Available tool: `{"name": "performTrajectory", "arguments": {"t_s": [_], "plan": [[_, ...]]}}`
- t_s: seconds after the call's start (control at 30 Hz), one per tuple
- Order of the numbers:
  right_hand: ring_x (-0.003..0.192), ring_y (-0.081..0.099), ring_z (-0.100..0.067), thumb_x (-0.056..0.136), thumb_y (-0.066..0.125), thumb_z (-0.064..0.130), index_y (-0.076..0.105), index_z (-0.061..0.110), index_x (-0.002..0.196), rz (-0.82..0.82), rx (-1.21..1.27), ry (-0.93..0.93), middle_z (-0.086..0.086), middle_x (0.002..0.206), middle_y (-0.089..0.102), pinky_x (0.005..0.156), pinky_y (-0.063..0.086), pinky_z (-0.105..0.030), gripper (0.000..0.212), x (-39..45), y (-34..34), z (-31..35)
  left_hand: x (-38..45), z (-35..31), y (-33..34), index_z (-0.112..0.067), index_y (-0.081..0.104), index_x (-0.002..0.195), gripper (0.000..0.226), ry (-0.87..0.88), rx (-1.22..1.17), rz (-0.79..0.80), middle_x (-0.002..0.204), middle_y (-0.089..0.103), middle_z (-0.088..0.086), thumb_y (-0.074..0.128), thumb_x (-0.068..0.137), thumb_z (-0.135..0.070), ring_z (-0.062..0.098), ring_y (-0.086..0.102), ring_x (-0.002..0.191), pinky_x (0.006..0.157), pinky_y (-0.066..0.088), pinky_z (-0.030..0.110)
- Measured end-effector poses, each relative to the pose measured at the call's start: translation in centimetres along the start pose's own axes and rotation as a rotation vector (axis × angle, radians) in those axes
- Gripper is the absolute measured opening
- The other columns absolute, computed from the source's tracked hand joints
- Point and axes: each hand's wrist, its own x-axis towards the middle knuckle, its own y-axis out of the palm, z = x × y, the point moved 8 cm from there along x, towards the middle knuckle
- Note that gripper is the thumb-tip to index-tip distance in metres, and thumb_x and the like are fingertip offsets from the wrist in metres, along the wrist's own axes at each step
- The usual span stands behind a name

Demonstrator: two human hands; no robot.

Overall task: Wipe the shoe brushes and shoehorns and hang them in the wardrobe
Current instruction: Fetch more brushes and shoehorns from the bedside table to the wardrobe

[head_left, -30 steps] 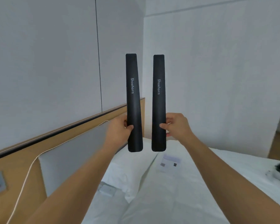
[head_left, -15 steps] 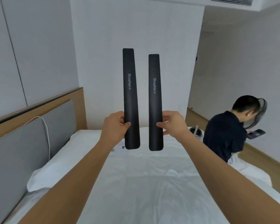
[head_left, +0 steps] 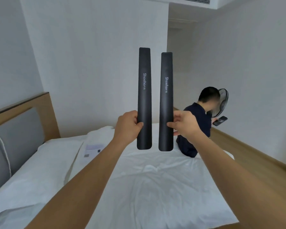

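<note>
- View has swung right off the headboard, toward the room
- Left hand [head_left: 128,124] and right hand [head_left: 186,124] each still pinch one upright shoehorn [head_left: 144,98] [head_left: 166,101], fingers closed
- Likely heading off to wipe or hang them

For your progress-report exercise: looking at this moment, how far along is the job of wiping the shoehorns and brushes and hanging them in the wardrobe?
Done: nothing can be confirmed; no cloth or wardrobe shows.
In hand: the left hand holds the left shoehorn upright and the right hand holds the right shoehorn upright, side by side, apart, above the bed.
Left: hanging both, perhaps wiping; no shoe brushes are in view.
</note>
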Motion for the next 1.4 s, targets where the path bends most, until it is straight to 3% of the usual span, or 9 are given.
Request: {"name": "performTrajectory", "arguments": {"t_s": [0.2,0.37,0.5,0.6,0.7,0.83,1.0,1.27,1.4], "plan": [[0.089,0.073,-0.028,0.086,0.073,-0.002,0.072,0.008,0.108,-0.058,-0.009,0.040,-0.011,0.092,0.076,0.072,0.063,-0.049,0.025,0.1,-9.4,-4.9,0.6,-5.9,8.8,-0.012,0.066,0.093,0.010,0.020,-0.069,0.060,0.082,0.068,0.008,0.064,0.085,-0.007,0.029,0.067,0.080,0.069,0.060,0.050],[0.071,0.073,-0.015,0.085,0.071,-0.005,0.072,0.006,0.104,-0.128,-0.042,0.077,-0.004,0.076,0.073,0.057,0.063,-0.035,0.022,-0.8,-17.7,-9.0,0.9,-11.1,16.6,-0.009,0.065,0.091,0.008,0.063,-0.119,0.108,0.080,0.068,0.011,0.062,0.084,-0.007,0.031,0.066,0.079,0.067,0.060,0.050],[0.080,0.073,-0.026,0.085,0.071,-0.005,0.072,0.007,0.105,-0.192,-0.078,0.123,-0.010,0.086,0.073,0.065,0.064,-0.041,0.024,-2.2,-23.9,-12.5,0.9,-15.1,22.8,-0.007,0.064,0.091,0.005,0.106,-0.143,0.162,0.078,0.066,0.013,0.063,0.086,-0.007,0.032,0.066,0.078,0.068,0.059,0.051],[0.066,0.072,-0.013,0.084,0.069,-0.009,0.072,0.016,0.092,-0.258,-0.048,0.174,-0.001,0.076,0.071,0.051,0.060,-0.030,0.026,-3.3,-28.3,-15.3,0.9,-18.4,27.4,-0.007,0.062,0.086,0.002,0.172,-0.151,0.211,0.067,0.060,0.007,0.064,0.086,-0.007,0.032,0.065,0.073,0.065,0.059,0.052],[0.056,0.069,-0.007,0.083,0.068,-0.010,0.072,0.011,0.097,-0.332,-0.080,0.209,-0.002,0.075,0.069,0.047,0.058,-0.027,0.025,-4.2,-32.3,-17.7,1.0,-21.3,31.6,-0.010,0.059,0.079,0.010,0.233,-0.137,0.247,0.064,0.061,0.004,0.066,0.086,-0.008,0.027,0.064,0.065,0.060,0.058,0.049],[0.077,0.074,-0.023,0.084,0.072,-0.003,0.072,0.010,0.102,-0.384,-0.144,0.252,-0.009,0.086,0.073,0.062,0.064,-0.040,0.022,-4.3,-37.0,-20.7,1.9,-24.3,37.2,-0.025,0.057,0.074,0.022,0.301,-0.151,0.287,0.060,0.061,-0.003,0.069,0.087,-0.011,0.014,0.063,0.056,0.059,0.057,0.036],[0.084,0.073,-0.024,0.085,0.074,0.002,0.070,0.011,0.110,-0.457,-0.202,0.325,-0.007,0.094,0.073,0.065,0.064,-0.040,0.027,-3.6,-42.2,-25.3,3.9,-26.7,45.3,-0.004,0.063,0.088,0.007,0.315,-0.236,0.413,0.074,0.068,0.012,0.068,0.087,-0.009,0.029,0.067,0.088,0.079,0.058,0.049],[0.082,0.073,-0.022,0.084,0.074,0.002,0.072,0.013,0.106,-0.568,-0.260,0.414,-0.007,0.093,0.075,0.062,0.064,-0.038,0.025,1.1,-50.4,-32.1,9.5,-29.6,58.0,-0.008,0.061,0.081,0.006,0.325,-0.327,0.533,0.071,0.068,0.010,0.066,0.084,-0.007,0.030,0.067,0.070,0.066,0.059,0.050],[0.078,0.074,-0.025,0.084,0.075,0.003,0.073,0.013,0.107,-0.619,-0.291,0.463,-0.007,0.091,0.075,0.062,0.064,-0.042,0.025,3.6,-54.4,-35.4,12.1,-31.6,63.9,-0.005,0.063,0.086,0.004,0.342,-0.369,0.587,0.076,0.069,0.013,0.067,0.084,-0.006,0.031,0.068,0.072,0.065,0.059,0.050]]}}
